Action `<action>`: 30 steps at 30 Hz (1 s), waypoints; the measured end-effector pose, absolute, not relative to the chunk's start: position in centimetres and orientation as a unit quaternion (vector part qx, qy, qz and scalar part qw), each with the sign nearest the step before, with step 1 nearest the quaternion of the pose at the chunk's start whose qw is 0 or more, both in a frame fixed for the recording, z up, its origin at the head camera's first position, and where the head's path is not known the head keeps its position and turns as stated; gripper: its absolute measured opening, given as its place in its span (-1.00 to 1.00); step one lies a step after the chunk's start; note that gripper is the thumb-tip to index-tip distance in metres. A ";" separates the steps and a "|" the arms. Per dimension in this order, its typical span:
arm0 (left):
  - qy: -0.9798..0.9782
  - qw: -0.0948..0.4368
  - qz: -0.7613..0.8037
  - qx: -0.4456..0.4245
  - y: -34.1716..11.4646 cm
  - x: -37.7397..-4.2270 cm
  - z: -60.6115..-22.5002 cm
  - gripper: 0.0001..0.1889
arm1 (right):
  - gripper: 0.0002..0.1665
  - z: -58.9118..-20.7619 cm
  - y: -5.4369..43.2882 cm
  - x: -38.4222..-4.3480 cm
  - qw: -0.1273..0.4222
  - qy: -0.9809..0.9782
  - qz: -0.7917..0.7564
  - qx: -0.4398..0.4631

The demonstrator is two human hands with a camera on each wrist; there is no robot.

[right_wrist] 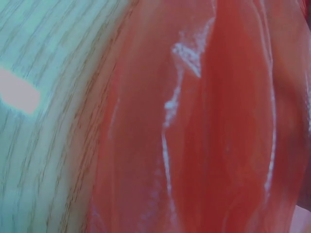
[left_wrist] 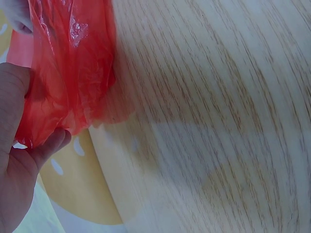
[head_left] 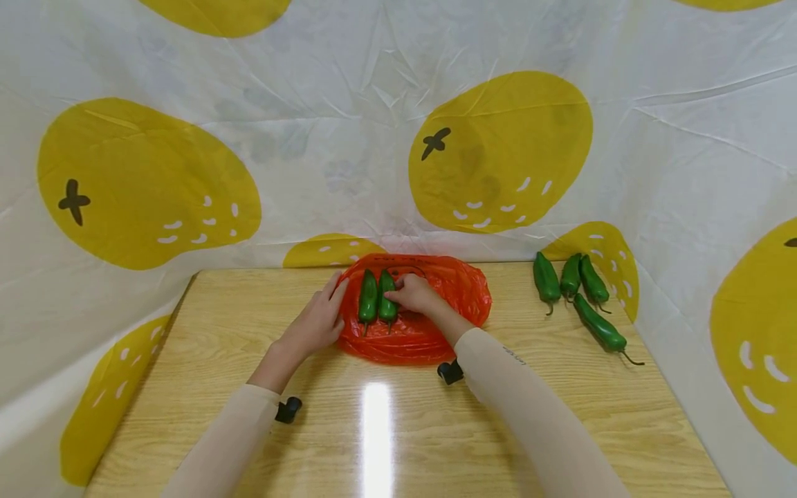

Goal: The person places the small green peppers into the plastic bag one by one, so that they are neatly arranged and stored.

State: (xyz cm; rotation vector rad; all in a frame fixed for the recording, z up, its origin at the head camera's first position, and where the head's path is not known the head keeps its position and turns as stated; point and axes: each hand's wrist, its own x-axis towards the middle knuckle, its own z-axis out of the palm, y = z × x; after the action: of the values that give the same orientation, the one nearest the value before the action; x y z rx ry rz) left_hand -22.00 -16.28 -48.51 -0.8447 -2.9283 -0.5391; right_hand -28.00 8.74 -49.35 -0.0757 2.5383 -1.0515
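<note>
A red plastic bag [head_left: 461, 287] lies spread and crumpled near the table's back edge. Two green peppers rest side by side on it, stems toward the front: a left pepper [head_left: 368, 299] and a right pepper [head_left: 387, 308]. My left hand [head_left: 316, 319] holds the bag's left edge; in the left wrist view, thumb and fingers pinch the red film [left_wrist: 68, 73]. From the right, my right hand [head_left: 416, 293] reaches over the bag and grips the right pepper's side with thumb and curled fingers. Only red film [right_wrist: 223, 116] and wood fill the right wrist view; the hand's grip is hidden there.
Several more green peppers [head_left: 546, 278] lie at the table's back right, one with a long stem [head_left: 600, 328] nearer the front. A white cloth with yellow fruit prints [head_left: 336, 152] hangs round the wooden table [head_left: 236, 304] at the back and sides.
</note>
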 end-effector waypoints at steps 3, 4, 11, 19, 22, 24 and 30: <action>-0.946 0.025 -0.173 -0.273 -16.3 -22.0 -48.6 -0.19 | -0.38 -49.2 8.8 -27.9 0.192 0.909 -0.370 -0.028; -0.946 0.024 -0.171 -0.272 -16.3 -22.0 -48.6 -0.19 | -0.38 -49.2 8.8 -27.9 0.191 0.908 -0.371 -0.028; -0.947 0.023 -0.168 -0.272 -16.2 -22.1 -48.5 -0.19 | -0.41 -48.4 9.3 -27.5 0.186 0.899 -0.396 -0.032; -0.946 0.028 -0.167 -0.275 -16.1 -22.0 -48.5 -0.20 | -0.37 -47.3 10.3 -26.7 0.176 0.910 -0.374 -0.039; -0.946 0.030 -0.167 -0.275 -16.2 -22.0 -48.5 -0.20 | -0.36 -47.0 10.8 -26.5 0.172 0.908 -0.378 -0.046; -0.946 0.030 -0.167 -0.276 -16.3 -22.0 -48.6 -0.20 | -0.36 -46.7 11.1 -26.3 0.170 0.907 -0.382 -0.051; -0.946 0.027 -0.168 -0.277 -16.2 -22.0 -48.7 -0.20 | -0.30 -45.3 12.2 -25.7 0.168 0.901 -0.395 -0.068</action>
State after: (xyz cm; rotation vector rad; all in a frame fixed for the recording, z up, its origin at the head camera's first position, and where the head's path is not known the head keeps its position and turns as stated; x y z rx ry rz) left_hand -21.98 -16.23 -48.73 -0.8568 -2.9201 -0.5195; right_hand -25.66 12.16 -45.29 -0.1926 2.5626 -1.1226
